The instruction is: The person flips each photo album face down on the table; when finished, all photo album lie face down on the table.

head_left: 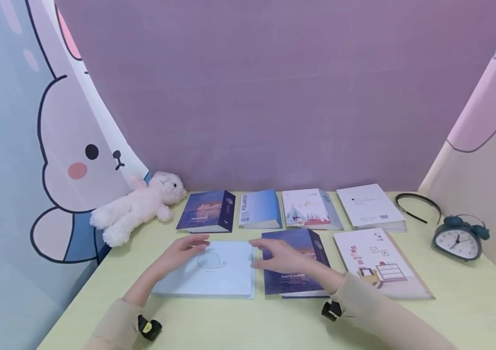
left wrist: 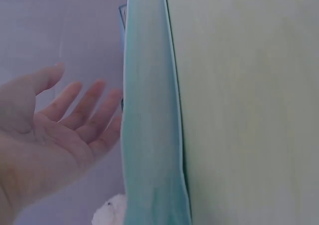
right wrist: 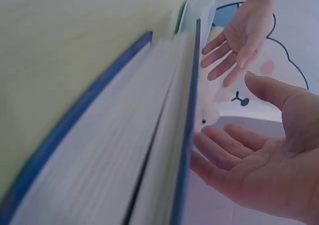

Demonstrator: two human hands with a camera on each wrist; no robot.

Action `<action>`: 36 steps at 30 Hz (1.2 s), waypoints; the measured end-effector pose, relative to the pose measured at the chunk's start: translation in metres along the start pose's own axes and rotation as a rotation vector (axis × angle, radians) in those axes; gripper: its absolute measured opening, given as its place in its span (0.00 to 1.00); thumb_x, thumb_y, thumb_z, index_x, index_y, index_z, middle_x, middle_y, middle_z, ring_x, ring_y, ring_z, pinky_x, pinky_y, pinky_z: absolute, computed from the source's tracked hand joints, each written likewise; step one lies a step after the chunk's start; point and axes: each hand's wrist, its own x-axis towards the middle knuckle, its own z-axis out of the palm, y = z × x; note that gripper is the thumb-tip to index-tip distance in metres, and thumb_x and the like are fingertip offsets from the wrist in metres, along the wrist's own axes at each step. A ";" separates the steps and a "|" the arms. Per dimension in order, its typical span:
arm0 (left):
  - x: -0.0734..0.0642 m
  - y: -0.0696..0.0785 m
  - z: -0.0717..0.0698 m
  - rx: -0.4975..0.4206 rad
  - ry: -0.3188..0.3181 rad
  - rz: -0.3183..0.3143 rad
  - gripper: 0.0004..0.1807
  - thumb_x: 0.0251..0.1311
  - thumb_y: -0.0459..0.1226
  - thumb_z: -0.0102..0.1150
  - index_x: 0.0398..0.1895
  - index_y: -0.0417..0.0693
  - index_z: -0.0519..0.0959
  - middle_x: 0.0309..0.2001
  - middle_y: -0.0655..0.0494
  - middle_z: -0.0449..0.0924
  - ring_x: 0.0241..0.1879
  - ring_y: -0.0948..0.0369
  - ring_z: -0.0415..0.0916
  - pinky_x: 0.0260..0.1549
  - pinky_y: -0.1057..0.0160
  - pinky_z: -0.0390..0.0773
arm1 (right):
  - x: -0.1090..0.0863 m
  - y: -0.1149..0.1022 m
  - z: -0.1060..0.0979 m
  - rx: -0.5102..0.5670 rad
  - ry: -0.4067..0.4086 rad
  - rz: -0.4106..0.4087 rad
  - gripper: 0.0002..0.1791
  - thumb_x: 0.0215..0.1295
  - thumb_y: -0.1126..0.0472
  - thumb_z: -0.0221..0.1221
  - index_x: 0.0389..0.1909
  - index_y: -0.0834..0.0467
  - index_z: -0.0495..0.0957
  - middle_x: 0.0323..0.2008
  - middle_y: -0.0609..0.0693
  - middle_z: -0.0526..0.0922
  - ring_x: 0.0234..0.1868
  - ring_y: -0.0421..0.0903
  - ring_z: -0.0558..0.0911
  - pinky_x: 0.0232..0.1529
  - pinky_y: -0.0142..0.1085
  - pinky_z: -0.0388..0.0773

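Observation:
A pale blue album point(head_left: 226, 279) with a whale drawing lies flat at the front left of the table. Over its upper left part is my left hand point(head_left: 186, 250), fingers loosely bent and holding nothing; in the left wrist view its palm and spread fingers show beside the album's pale edge point(left wrist: 152, 105). My right hand point(head_left: 280, 255) hovers over the dark blue photo album point(head_left: 292, 287), its fingertips near the whale album's right edge. In the right wrist view that hand point(right wrist: 264, 170) is spread beside the dark album's thick white pages point(right wrist: 99, 150), nothing in its grasp.
Behind stand a sunset album point(head_left: 204, 214), a blue Polaroid album point(head_left: 258, 206), a tent-picture album point(head_left: 305, 209) and a white album point(head_left: 368, 204). A furniture-picture album point(head_left: 381, 265) lies front right. A plush toy point(head_left: 138, 209) leans left; a headband point(head_left: 418, 201) and alarm clock point(head_left: 458, 240) are right.

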 end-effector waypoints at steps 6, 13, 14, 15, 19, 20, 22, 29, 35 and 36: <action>-0.011 -0.009 -0.019 0.058 0.012 -0.114 0.28 0.66 0.49 0.50 0.64 0.41 0.68 0.59 0.46 0.75 0.62 0.47 0.67 0.61 0.46 0.67 | 0.008 -0.005 0.012 -0.008 -0.090 0.012 0.36 0.63 0.47 0.58 0.68 0.58 0.62 0.66 0.54 0.68 0.64 0.52 0.69 0.63 0.47 0.68; -0.016 -0.015 -0.033 0.022 -0.014 -0.195 0.29 0.68 0.46 0.48 0.65 0.37 0.65 0.59 0.39 0.72 0.55 0.48 0.74 0.52 0.53 0.76 | 0.014 -0.011 0.024 -0.022 -0.164 0.056 0.39 0.60 0.44 0.59 0.68 0.57 0.62 0.67 0.52 0.66 0.68 0.51 0.65 0.67 0.46 0.62; -0.017 -0.016 -0.034 0.014 -0.013 -0.215 0.28 0.68 0.46 0.48 0.64 0.36 0.65 0.58 0.39 0.73 0.52 0.50 0.75 0.49 0.55 0.78 | 0.015 -0.011 0.025 -0.033 -0.174 0.063 0.39 0.60 0.43 0.59 0.68 0.56 0.62 0.67 0.52 0.66 0.68 0.50 0.64 0.68 0.45 0.62; -0.017 -0.016 -0.036 0.015 -0.010 -0.235 0.28 0.68 0.46 0.48 0.64 0.36 0.65 0.57 0.39 0.73 0.50 0.51 0.76 0.46 0.57 0.78 | 0.015 -0.011 0.026 -0.036 -0.183 0.068 0.38 0.60 0.44 0.60 0.68 0.56 0.62 0.67 0.51 0.66 0.68 0.50 0.64 0.68 0.45 0.61; -0.020 -0.022 -0.040 0.042 0.006 -0.328 0.28 0.68 0.48 0.48 0.61 0.34 0.66 0.51 0.42 0.73 0.40 0.57 0.72 0.35 0.63 0.76 | 0.016 -0.011 0.029 -0.105 -0.207 0.042 0.35 0.55 0.48 0.65 0.63 0.58 0.69 0.67 0.52 0.66 0.69 0.52 0.63 0.69 0.46 0.60; -0.021 -0.024 -0.040 0.057 0.012 -0.353 0.28 0.68 0.47 0.48 0.61 0.33 0.66 0.49 0.42 0.72 0.37 0.58 0.71 0.32 0.63 0.75 | 0.015 -0.012 0.029 -0.122 -0.217 0.037 0.35 0.54 0.49 0.66 0.62 0.58 0.70 0.67 0.52 0.65 0.69 0.52 0.62 0.69 0.47 0.59; -0.023 -0.027 -0.042 0.091 0.019 -0.395 0.30 0.67 0.46 0.50 0.61 0.31 0.63 0.48 0.40 0.70 0.34 0.57 0.69 0.30 0.63 0.74 | 0.015 -0.013 0.030 -0.164 -0.236 0.023 0.35 0.50 0.51 0.69 0.60 0.58 0.72 0.68 0.52 0.64 0.69 0.52 0.61 0.70 0.46 0.57; -0.024 -0.037 -0.048 0.214 -0.011 -0.461 0.39 0.63 0.46 0.56 0.63 0.23 0.56 0.58 0.26 0.64 0.50 0.46 0.70 0.46 0.53 0.76 | 0.016 -0.015 0.032 -0.223 -0.249 0.024 0.36 0.48 0.51 0.70 0.60 0.57 0.72 0.68 0.51 0.64 0.70 0.51 0.61 0.70 0.43 0.58; -0.019 -0.033 -0.053 0.221 -0.028 -0.430 0.35 0.61 0.43 0.58 0.59 0.22 0.62 0.56 0.28 0.67 0.47 0.50 0.73 0.41 0.56 0.79 | 0.018 -0.016 0.030 -0.226 -0.266 0.040 0.37 0.50 0.51 0.69 0.62 0.56 0.71 0.69 0.50 0.62 0.70 0.49 0.60 0.70 0.41 0.59; -0.018 -0.031 -0.054 0.224 -0.028 -0.425 0.34 0.61 0.43 0.58 0.59 0.22 0.62 0.56 0.28 0.67 0.46 0.51 0.73 0.40 0.57 0.79 | 0.018 -0.017 0.029 -0.230 -0.271 0.041 0.37 0.50 0.51 0.69 0.62 0.56 0.70 0.70 0.50 0.61 0.70 0.49 0.60 0.70 0.41 0.58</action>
